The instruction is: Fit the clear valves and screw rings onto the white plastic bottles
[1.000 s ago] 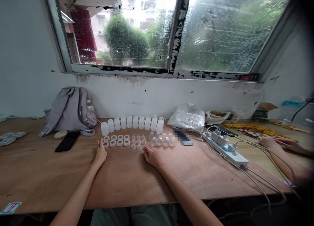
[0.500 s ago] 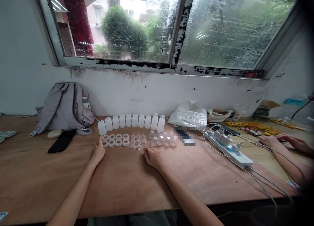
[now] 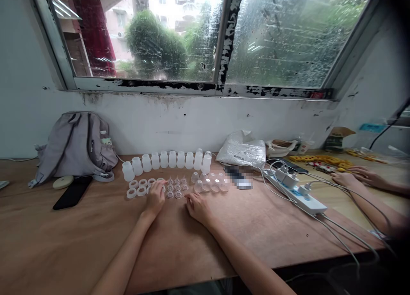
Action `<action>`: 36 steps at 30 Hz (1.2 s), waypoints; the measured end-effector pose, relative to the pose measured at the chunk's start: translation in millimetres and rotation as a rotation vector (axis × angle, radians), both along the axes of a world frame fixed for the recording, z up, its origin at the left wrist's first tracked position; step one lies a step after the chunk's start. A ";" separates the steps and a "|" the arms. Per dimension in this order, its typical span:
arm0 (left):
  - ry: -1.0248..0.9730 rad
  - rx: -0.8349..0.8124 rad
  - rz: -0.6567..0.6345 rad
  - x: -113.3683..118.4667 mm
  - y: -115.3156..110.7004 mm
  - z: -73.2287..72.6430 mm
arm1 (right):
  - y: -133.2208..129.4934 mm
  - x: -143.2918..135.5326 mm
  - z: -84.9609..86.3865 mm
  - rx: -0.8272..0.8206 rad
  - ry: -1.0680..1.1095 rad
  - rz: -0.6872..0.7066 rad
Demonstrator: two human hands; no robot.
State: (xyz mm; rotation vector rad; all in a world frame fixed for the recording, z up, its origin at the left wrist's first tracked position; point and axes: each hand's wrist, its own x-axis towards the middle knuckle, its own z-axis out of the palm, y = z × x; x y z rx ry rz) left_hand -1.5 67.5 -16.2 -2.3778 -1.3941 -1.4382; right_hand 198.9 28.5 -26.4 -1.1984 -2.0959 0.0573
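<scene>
Setting: apparently a shared workroom. Evidence: long brown wooden table (image 3: pixel 256 220) below peeling metal-framed window (image 3: pixel 228 43); row of translucent white plastic bottles (image 3: pixel 172 159); another person's hands (image 3: pixel 347 180) at an adjoining pale wooden table (image 3: pixel 340 204).

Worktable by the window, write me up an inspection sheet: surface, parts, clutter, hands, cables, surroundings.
Surface: brown wooden table, small dark mark at right.
Parts: frosted bottles in a back row; whitish rings, clear peaked pieces and clear domes grouped in front.
Clutter: grey backpack, black phone, round cream object, silvery bag.
Left hand: at the rings; grip hidden.
Right hand: fingers curled, near the peaked pieces and domes; nothing seen held.
Cables: white cables trail from the power strip towards the right front edge.
Surroundings: window with peeling dark frame paint; another person's hands at right.
</scene>
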 end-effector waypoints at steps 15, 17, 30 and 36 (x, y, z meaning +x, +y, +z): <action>0.042 -0.097 -0.101 14.7 -19.9 -2.0 | 155.9 55.2 122.4 0.005 -0.429 -0.471; 0.040 -0.115 -0.096 14.7 -18.5 -4.0 | 167.6 57.7 123.4 -0.026 -0.465 -0.464; 0.032 -0.067 -0.036 14.6 -18.8 -2.5 | 153.8 52.6 147.8 0.018 -0.523 -0.399; 0.023 0.057 0.028 18.2 -27.2 5.5 | 99.6 38.7 165.6 0.254 -0.117 -0.250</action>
